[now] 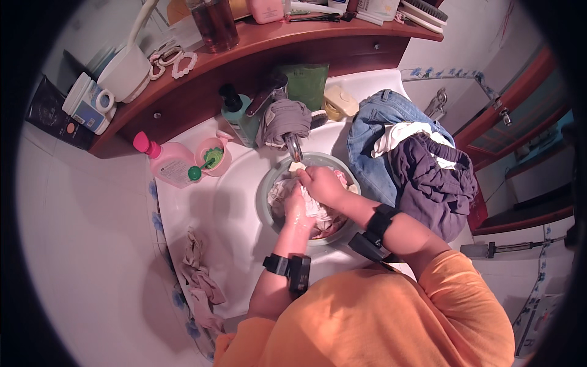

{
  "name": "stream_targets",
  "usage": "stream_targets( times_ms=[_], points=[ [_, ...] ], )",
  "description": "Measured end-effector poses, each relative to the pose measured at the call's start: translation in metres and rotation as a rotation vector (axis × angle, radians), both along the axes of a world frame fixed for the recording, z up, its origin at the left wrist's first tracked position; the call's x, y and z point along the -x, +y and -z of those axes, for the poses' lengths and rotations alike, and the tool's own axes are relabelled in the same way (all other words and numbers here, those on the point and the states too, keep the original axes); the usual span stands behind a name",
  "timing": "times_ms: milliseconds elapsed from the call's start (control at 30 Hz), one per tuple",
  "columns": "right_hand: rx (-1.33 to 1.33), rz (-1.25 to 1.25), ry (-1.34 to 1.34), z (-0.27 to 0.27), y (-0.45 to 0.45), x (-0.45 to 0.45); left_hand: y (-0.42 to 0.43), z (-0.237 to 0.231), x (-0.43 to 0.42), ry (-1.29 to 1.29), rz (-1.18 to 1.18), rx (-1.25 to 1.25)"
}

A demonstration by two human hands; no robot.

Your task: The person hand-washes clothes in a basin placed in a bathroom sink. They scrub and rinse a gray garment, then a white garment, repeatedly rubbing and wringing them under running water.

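A grey-green basin [263, 202] stands in the white sink [238, 229] under the faucet spout [294, 147]. Wet, pale patterned cloth [316, 207] is bunched inside it. My right hand [323, 184] grips a cream-coloured block, which looks like a bar of soap [296, 167], near the basin's far rim. Close beside it, my left hand [298, 202] is closed on the cloth; its wrist is wet. My fingers partly hide both the block and the cloth. A grey cloth [288, 120] is draped around the faucet.
Jeans [371, 151], a white garment [403, 133] and dark purple trousers [426, 183] are piled right of the basin. Left are a pink pump bottle [172, 163], a pink cup [223, 166] and damp pinkish cloths [202, 280]. A wooden shelf [275, 34] holding toiletries overhangs behind.
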State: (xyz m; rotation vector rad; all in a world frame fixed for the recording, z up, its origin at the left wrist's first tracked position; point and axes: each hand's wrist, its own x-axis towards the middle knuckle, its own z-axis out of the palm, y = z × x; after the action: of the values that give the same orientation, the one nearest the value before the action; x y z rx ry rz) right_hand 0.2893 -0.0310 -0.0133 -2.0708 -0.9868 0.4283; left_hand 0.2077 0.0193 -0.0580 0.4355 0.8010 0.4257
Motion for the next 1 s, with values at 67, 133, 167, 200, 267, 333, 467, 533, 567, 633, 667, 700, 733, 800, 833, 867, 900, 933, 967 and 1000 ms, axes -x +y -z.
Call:
stream_targets(
  times_ms=[67,133,167,200,267,333,467,533,567,633,667,700,733,800,833,867,900,933,967,1000],
  points=[
    [-0.045,-0.068,0.196,-0.002,-0.006,-0.014,0.012,-0.008,0.004,0.148,0.073,-0.362],
    [-0.042,-0.094,0.59,-0.013,-0.013,-0.022,0.023,-0.015,0.013,0.103,0.113,-0.622],
    [-0.131,-0.131,0.827,-0.021,-0.017,-0.025,0.027,-0.019,0.016,0.054,0.104,-0.816],
    [-0.16,-0.18,0.922,-0.029,-0.02,-0.027,0.027,-0.022,0.019,0.013,0.154,-0.783],
    [-0.073,-0.257,0.895,-0.042,-0.027,-0.03,0.028,-0.029,0.024,0.108,0.306,-0.759],
    [-0.139,-0.395,0.898,-0.044,-0.034,-0.034,0.027,-0.037,0.026,-0.036,0.296,-0.596],
    [0.237,-0.588,0.211,-0.015,-0.05,-0.045,0.029,-0.048,0.031,-0.407,0.075,-0.059],
    [0.177,-0.495,0.397,0.001,-0.054,-0.051,0.032,-0.045,0.03,-0.43,0.085,0.074],
    [0.118,-0.473,0.489,0.006,-0.055,-0.054,0.033,-0.04,0.03,-0.527,0.121,0.112],
    [-0.326,-0.305,0.872,0.011,-0.052,-0.049,0.031,-0.027,0.025,-0.444,0.095,0.126],
    [-0.455,-0.214,1.058,0.01,-0.049,-0.042,0.029,-0.019,0.022,-0.514,0.097,0.076],
    [-0.632,-0.109,1.239,0.007,-0.045,-0.033,0.026,-0.011,0.019,-0.357,0.09,0.109],
    [-0.726,-0.074,1.27,0.002,-0.041,-0.021,0.022,-0.002,0.016,-0.273,0.08,0.093],
    [-0.437,0.022,0.428,-0.004,-0.034,0.015,0.016,0.012,0.015,-0.121,0.094,0.052],
    [-0.22,-0.084,0.26,-0.005,-0.027,0.03,0.012,0.017,0.015,0.03,0.065,-0.019],
    [-0.308,-0.189,-0.154,-0.007,-0.024,0.047,0.011,0.021,0.017,-0.097,0.048,0.026],
    [-0.173,-0.277,-0.2,-0.01,-0.017,0.044,0.007,0.025,0.014,-0.205,0.049,0.092],
    [-0.004,-0.406,-0.25,-0.013,-0.013,0.049,0.005,0.028,0.013,-0.248,0.052,0.126],
    [0.191,-0.581,-0.289,-0.016,-0.008,0.042,0.002,0.032,0.01,-0.224,0.019,0.168],
    [-0.018,-0.281,-0.041,-0.018,-0.005,0.041,0.0,0.036,0.007,-0.201,-0.019,0.21]
  ],
)
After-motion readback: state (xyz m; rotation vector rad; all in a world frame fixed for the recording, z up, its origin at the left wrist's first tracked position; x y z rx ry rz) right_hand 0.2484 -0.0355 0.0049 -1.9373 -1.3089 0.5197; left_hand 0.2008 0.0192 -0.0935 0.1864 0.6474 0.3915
